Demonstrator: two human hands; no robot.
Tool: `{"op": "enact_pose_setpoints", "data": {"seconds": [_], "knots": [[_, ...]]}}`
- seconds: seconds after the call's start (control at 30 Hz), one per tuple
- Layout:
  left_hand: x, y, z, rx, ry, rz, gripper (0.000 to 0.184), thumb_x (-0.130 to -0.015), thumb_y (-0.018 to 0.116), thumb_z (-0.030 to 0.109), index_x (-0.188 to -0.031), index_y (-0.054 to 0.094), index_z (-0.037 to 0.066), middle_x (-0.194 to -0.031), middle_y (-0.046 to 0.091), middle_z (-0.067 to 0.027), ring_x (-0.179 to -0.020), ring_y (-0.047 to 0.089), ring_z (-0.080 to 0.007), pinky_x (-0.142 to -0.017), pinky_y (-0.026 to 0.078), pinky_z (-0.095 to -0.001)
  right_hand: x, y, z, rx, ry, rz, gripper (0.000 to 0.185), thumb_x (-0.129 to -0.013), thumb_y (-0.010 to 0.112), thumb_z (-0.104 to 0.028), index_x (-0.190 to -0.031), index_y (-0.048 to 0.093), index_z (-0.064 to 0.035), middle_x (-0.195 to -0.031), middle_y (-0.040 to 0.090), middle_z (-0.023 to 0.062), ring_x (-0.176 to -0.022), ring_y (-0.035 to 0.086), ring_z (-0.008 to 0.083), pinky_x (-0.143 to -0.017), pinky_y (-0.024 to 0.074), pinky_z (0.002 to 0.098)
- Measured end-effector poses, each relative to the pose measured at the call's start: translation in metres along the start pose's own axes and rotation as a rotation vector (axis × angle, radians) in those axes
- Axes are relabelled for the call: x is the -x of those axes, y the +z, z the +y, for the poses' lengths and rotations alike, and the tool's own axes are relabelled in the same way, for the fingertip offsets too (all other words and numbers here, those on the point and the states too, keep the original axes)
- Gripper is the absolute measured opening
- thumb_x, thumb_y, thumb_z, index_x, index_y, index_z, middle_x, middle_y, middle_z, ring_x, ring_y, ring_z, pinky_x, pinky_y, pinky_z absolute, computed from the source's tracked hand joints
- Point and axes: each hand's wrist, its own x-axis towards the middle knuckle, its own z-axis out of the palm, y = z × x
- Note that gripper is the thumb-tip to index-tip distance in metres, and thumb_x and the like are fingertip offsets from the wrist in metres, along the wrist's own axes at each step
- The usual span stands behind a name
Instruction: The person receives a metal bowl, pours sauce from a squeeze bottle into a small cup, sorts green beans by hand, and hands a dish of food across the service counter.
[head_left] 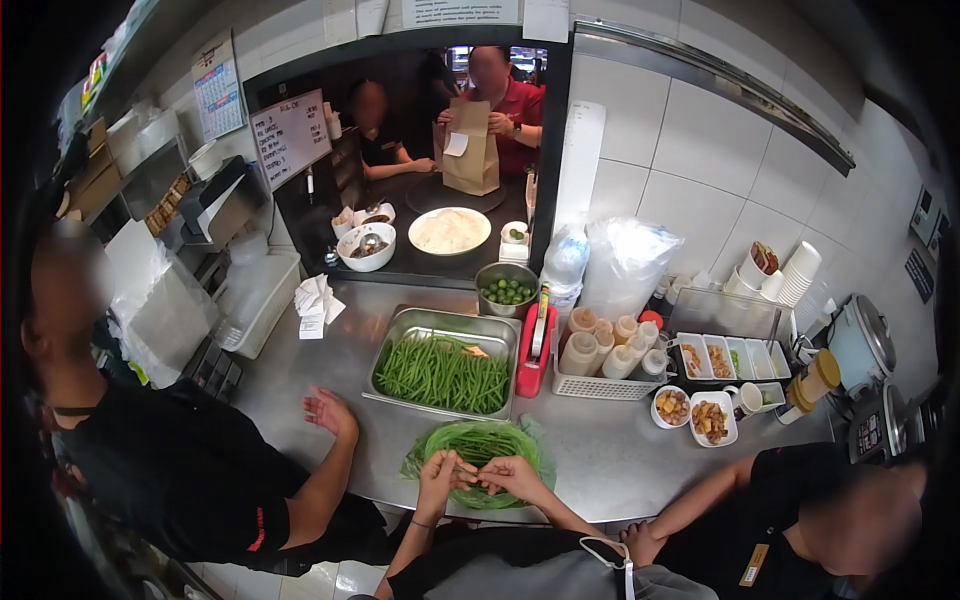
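My left hand (440,482) and my right hand (512,477) meet fingertip to fingertip above a green plastic bag (545,455). Both are closed in a pinch on what looks like one green bean, mostly hidden by the fingers. Inside the bag lie more green beans (480,437), dark through the plastic. Just beyond it, a steel tray (510,345) holds a heap of trimmed-looking green beans (440,375) with a small orange-pink piece on top.
A red tape dispenser (530,365) and a pot of green limes (507,290) stand beside the tray. Sauce bottles fill a white basket (600,386) to the right. Co-workers stand close on both sides; one's open hand (328,412) is over the counter. Two people are behind the hatch.
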Motion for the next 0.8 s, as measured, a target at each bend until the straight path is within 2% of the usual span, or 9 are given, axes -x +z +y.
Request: {"op": "enact_pose_setpoints", "data": {"seconds": [0.23, 0.43, 0.5, 0.57, 0.6, 0.67, 0.7, 0.77, 0.8], "knots": [[-0.008, -0.002, 0.001, 0.015, 0.025, 0.047, 0.019, -0.097, 0.042, 0.021, -0.088, 0.046, 0.004, -0.079, 0.064, -0.0156, -0.062, 0.066, -0.0201, -0.056, 0.055, -0.0272, 0.005, -0.012, 0.005, -0.147, -0.050, 0.030, 0.015, -0.087, 0.059, -0.006, -0.098, 0.062, 0.0035, -0.080, 0.065, 0.0056, -0.068, 0.061, 0.0110, -0.064, 0.0506, 0.0231], [-0.004, 0.006, 0.011, 0.037, 0.017, 0.042, 0.019, -0.097, 0.041, 0.020, -0.087, 0.047, 0.005, -0.080, 0.064, -0.0170, -0.068, 0.067, -0.0238, -0.058, 0.056, -0.0289, 0.010, -0.013, -0.020, 0.125, -0.081, 0.078, 0.006, -0.087, 0.060, -0.007, -0.087, 0.060, -0.0006, -0.075, 0.060, 0.0030, -0.064, 0.056, 0.0077, -0.057, 0.0433, 0.0198], [-0.003, 0.005, 0.014, 0.178, -0.051, 0.003, 0.020, -0.097, 0.042, 0.022, -0.087, 0.049, 0.006, -0.082, 0.064, -0.0168, -0.070, 0.067, -0.0225, -0.059, 0.056, -0.0277, 0.012, -0.009, -0.030, 0.178, -0.084, 0.087, 0.006, -0.086, 0.060, -0.008, -0.085, 0.058, -0.0020, -0.074, 0.057, 0.0015, -0.064, 0.053, 0.0063, -0.056, 0.0409, 0.0192], [-0.005, 0.001, 0.011, 0.316, -0.112, -0.048, 0.021, -0.097, 0.042, 0.023, -0.088, 0.050, 0.006, -0.080, 0.064, -0.0153, -0.067, 0.066, -0.0200, -0.059, 0.055, -0.0267, 0.014, -0.006, -0.036, -0.287, -0.145, -0.005, 0.010, -0.087, 0.060, -0.013, -0.086, 0.056, -0.0036, -0.075, 0.056, 0.0003, -0.067, 0.051, 0.0060, -0.061, 0.0417, 0.0207], [-0.005, -0.002, 0.011, 0.453, -0.177, -0.098, 0.021, -0.097, 0.043, 0.025, -0.089, 0.051, 0.007, -0.078, 0.064, -0.0137, -0.065, 0.065, -0.0175, -0.058, 0.055, -0.0258, 0.014, -0.004, -0.038, -0.288, -0.145, -0.005, 0.010, -0.087, 0.060, -0.013, -0.086, 0.056, -0.0036, -0.075, 0.056, 0.0003, -0.067, 0.051, 0.0060, -0.061, 0.0417, 0.0207], [-0.006, -0.008, 0.012, 0.468, -0.199, -0.057, 0.021, -0.097, 0.043, 0.025, -0.090, 0.052, 0.008, -0.074, 0.062, -0.0106, -0.058, 0.060, -0.0145, -0.056, 0.052, -0.0248, 0.014, -0.001, -0.041, -0.617, -0.232, -0.270, 0.014, -0.091, 0.055, -0.017, -0.088, 0.057, -0.0033, -0.078, 0.056, 0.0005, -0.073, 0.052, 0.0105, -0.068, 0.0422, 0.0250], [-0.006, -0.010, 0.013, 0.483, -0.217, -0.018, 0.021, -0.097, 0.044, 0.026, -0.091, 0.052, 0.008, -0.070, 0.060, -0.0074, -0.052, 0.055, -0.0114, -0.053, 0.050, -0.0238, 0.012, -0.002, -0.042, -0.617, -0.230, -0.268, 0.014, -0.091, 0.055, -0.017, -0.088, 0.057, -0.0033, -0.078, 0.056, 0.0005, -0.073, 0.052, 0.0105, -0.068, 0.0422, 0.0250], [-0.005, -0.016, 0.019, 0.482, -0.189, -0.020, 0.021, -0.096, 0.045, 0.027, -0.090, 0.053, 0.009, -0.065, 0.056, -0.0049, -0.049, 0.050, -0.0100, -0.050, 0.046, -0.0235, 0.004, -0.007, -0.039, -0.248, -0.048, -0.166, 0.015, -0.091, 0.053, -0.018, -0.089, 0.057, -0.0045, -0.081, 0.056, 0.0053, -0.076, 0.054, 0.0174, -0.070, 0.0437, 0.0301], [-0.004, -0.017, 0.020, 0.477, -0.161, -0.022, 0.021, -0.096, 0.046, 0.027, -0.089, 0.054, 0.009, -0.061, 0.052, -0.0023, -0.046, 0.044, -0.0086, -0.047, 0.042, -0.0232, -0.003, -0.008, -0.031, -0.249, -0.047, -0.164, 0.015, -0.091, 0.053, -0.018, -0.089, 0.057, -0.0045, -0.081, 0.056, 0.0053, -0.076, 0.054, 0.0174, -0.070, 0.0437, 0.0301]]}}
